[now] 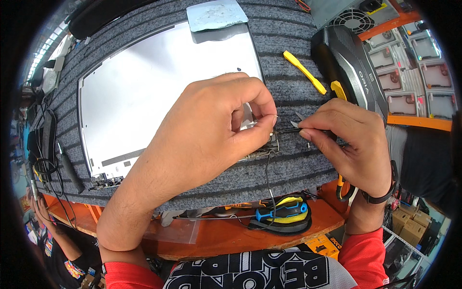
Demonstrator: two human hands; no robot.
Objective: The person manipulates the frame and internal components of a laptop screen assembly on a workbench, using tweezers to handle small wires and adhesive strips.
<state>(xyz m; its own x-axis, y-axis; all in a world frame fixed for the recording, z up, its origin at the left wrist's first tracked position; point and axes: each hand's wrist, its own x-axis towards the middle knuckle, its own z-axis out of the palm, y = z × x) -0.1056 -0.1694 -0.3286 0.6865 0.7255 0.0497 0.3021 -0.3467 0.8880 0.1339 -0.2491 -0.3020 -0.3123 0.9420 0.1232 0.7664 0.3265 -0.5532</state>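
A silver laptop lid panel point(144, 91) lies face down on a grey ribbed mat point(288, 38). My left hand point(211, 125) rests over the panel's near right corner, thumb and forefinger pinching a thin black cable point(267, 183) by the metal hinge point(269, 147). My right hand point(351, 144) grips black tweezers point(288, 129), their tips pointing left at the spot where the left fingers pinch. The cable trails down off the mat's front edge.
A yellow plastic pry tool point(304, 72) lies on the mat behind my right hand, beside a black case point(351, 67). A blue-yellow screwdriver point(284, 212) sits on the orange bench edge point(216, 236). Another hinge point(103, 179) shows at the panel's left corner. Another person's arm point(53, 231) is at lower left.
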